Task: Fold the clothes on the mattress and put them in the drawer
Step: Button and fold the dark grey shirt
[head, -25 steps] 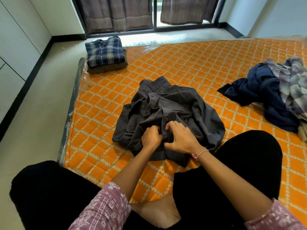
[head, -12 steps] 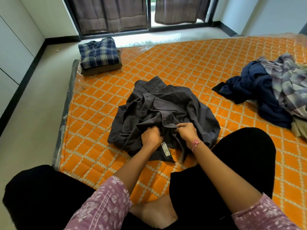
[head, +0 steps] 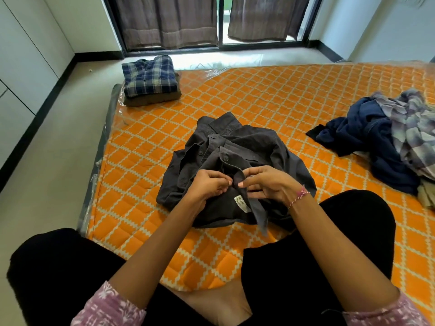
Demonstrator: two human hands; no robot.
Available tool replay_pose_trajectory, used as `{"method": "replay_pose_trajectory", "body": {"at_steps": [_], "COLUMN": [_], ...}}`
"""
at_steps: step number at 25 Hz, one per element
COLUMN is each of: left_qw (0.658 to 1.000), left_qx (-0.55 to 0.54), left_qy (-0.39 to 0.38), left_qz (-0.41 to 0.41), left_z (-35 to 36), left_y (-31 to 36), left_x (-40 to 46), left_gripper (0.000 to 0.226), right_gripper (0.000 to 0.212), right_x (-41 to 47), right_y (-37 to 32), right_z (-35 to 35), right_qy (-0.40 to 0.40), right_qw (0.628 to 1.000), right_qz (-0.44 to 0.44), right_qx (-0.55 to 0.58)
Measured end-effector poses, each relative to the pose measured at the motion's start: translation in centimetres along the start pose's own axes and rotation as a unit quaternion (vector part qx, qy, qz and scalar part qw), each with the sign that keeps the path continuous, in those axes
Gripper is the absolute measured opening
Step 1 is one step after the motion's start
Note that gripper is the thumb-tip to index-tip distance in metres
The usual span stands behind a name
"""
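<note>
A: Count?

B: One dark grey shirt (head: 235,158) crumpled mid-mattress (head: 270,95), just in front of the person's knees. One folded stack (head: 150,81) at the far left corner: two pieces, a blue plaid shirt on top of a brown garment. One unfolded heap (head: 386,140) at the right edge: a navy piece and a grey-lilac plaid piece for sure, with a beige bit showing under them. Can't tell if there's more in it. No drawer in view.

A: Hands?

B: Two, both on the grey shirt. Left hand (head: 207,184) and right hand (head: 268,184) sit close together, fingertips almost meeting over the front placket, near the hem end. Each pinches the fabric edge between thumb and fingers, fingers curled. Forearms converge from the lower frame, palms turned partly inward. Red-white thread bracelet (head: 300,196) on the right wrist.

A: Shirt state?

B: Unfolded, collar pointing away, three buttons visible up the placket. White label (head: 241,203) showing just below the hands.
</note>
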State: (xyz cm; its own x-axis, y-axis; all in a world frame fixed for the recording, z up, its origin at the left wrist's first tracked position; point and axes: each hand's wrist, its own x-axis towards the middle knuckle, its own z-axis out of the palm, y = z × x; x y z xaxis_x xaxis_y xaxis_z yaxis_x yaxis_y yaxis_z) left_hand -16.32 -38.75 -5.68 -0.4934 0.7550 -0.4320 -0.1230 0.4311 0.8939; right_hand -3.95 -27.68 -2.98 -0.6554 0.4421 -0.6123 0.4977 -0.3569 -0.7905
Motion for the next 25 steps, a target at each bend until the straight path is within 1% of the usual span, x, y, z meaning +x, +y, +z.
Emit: {"method": "replay_pose_trajectory", "body": {"at_steps": [1,2,3,4,5,6,7,8,11,15,17,19,21,22,23,24,25], "left_qw": [1.000,1.000,0.999,0.997,0.995,0.993,0.990,0.988,0.986,0.985,0.983,0.981,0.980,0.980,0.981,0.981,0.980], "left_qx": [-0.001,-0.004,-0.010,-0.019,-0.031,-0.044,-0.055,-0.067,-0.084,-0.063,-0.045,-0.026,-0.021,-0.021,-0.020,-0.017,-0.017], "left_qy": [0.007,0.014,0.023,0.036,0.053,0.070,0.085,0.092,0.088,0.086,0.094,0.106,0.111,0.108,0.104,0.106,0.113], "left_qz": [0.007,0.019,0.037,0.059,0.077,0.090,0.098,0.103,0.109,0.135,0.151,0.162,0.165,0.165,0.165,0.164,0.161], "left_z": [0.0,0.0,0.2,0.4,0.7,1.0,1.2,1.4,1.5,1.8,1.9,2.0,1.9,1.9,2.0,2.1,2.2], "left_y": [0.0,-0.2,-0.4,-0.7,-0.9,-1.1,-1.3,-1.5,-1.7,-2.0,-2.3,-2.5,-2.6,-2.6,-2.6,-2.5,-2.4], "left_x": [-0.3,-0.5,-0.8,-1.0,-1.2,-1.3,-1.4,-1.5,-1.8,-1.8,-1.7,-1.7,-1.7,-1.7,-1.7,-1.8,-1.8], "left_gripper": [0.018,0.018,0.017,0.016,0.015,0.015,0.016,0.016,0.016,0.016,0.016,0.016,0.016,0.016,0.015,0.014,0.013], "right_gripper": [0.020,0.020,0.018,0.016,0.015,0.014,0.013,0.013,0.016,0.018,0.018,0.016,0.017,0.020,0.021,0.021,0.021], "right_x": [-0.3,-0.3,-0.3,-0.2,-0.2,-0.2,-0.2,-0.3,-0.7,-0.9,-0.6,-0.5,-0.5,-0.6,-0.6,-0.5,-0.3], "right_y": [0.0,0.2,0.6,1.0,1.4,1.7,2.0,2.2,2.5,2.6,2.7,2.5,2.3,2.2,2.3,2.4,2.6], "right_z": [0.2,0.5,0.9,1.5,2.0,2.6,3.0,3.3,3.7,3.8,3.9,3.5,2.8,2.5,2.3,2.1,2.2], "right_qy": [0.008,0.041,0.093,0.157,0.218,0.262,0.290,0.303,0.303,0.328,0.328,0.294,0.231,0.201,0.187,0.195,0.214], "right_qw": [1.000,0.997,0.989,0.971,0.945,0.917,0.897,0.887,0.887,0.873,0.874,0.901,0.946,0.961,0.966,0.961,0.950], "right_qz": [-0.017,-0.050,-0.090,-0.134,-0.178,-0.215,-0.239,-0.254,-0.266,-0.254,-0.246,-0.226,-0.192,-0.176,-0.173,-0.182,-0.199], "right_qx": [-0.015,-0.037,-0.073,-0.119,-0.170,-0.210,-0.233,-0.240,-0.227,-0.258,-0.262,-0.225,-0.122,-0.068,-0.048,-0.069,-0.113]}}
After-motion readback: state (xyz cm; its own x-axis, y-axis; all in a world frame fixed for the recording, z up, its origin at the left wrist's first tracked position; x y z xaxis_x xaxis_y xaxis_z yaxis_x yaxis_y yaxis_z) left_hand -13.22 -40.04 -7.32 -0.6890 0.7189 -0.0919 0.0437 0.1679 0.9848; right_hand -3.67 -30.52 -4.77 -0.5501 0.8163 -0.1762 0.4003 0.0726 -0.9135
